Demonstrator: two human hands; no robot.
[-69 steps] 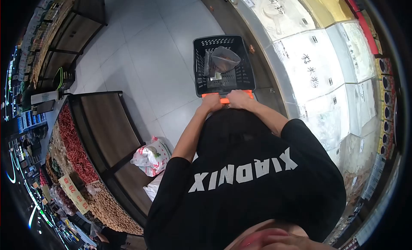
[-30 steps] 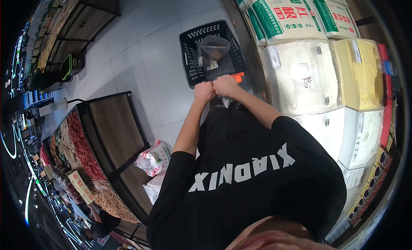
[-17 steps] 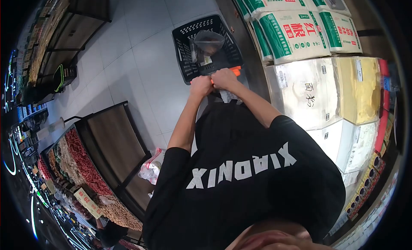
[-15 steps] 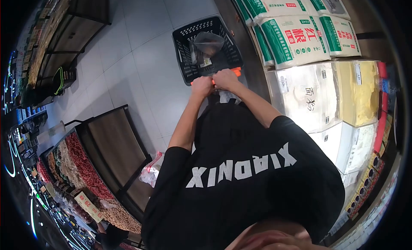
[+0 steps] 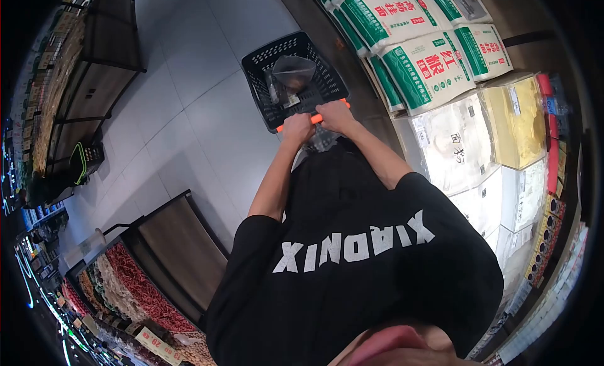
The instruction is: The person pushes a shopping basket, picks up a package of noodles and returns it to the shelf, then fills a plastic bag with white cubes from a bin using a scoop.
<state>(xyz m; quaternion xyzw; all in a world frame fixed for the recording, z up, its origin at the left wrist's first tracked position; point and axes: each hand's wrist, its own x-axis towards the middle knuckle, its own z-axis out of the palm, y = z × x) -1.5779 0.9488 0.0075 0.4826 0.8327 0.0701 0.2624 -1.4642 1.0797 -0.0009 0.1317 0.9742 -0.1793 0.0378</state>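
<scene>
Both my hands grip the orange handle (image 5: 316,119) of a black shopping basket (image 5: 257,105) in front of my body. My left hand (image 5: 298,128) is closed round the handle's left part. Just to the right, my right hand (image 5: 336,116) wraps round the same bar. Inside the perforated basket lies a clear plastic bag or container (image 5: 294,70) with something brownish in it, and a white label (image 5: 290,101) shows near it. The exact contents cannot be made out.
Along the right are stacked white and green bags (image 5: 428,70) and clear bins of white flour (image 5: 456,146). A bin of dried red goods (image 5: 135,278) stands at lower left. Dark shelving (image 5: 104,64) lines the far left, with another basket (image 5: 85,163) beside it. Grey tiles (image 5: 201,114) cover the aisle floor.
The basket has shifted slightly left and down in view, with both hands still on its handle. The shelves and bins have shifted and turned slightly in view. A plastic bag at lower left is out of sight.
</scene>
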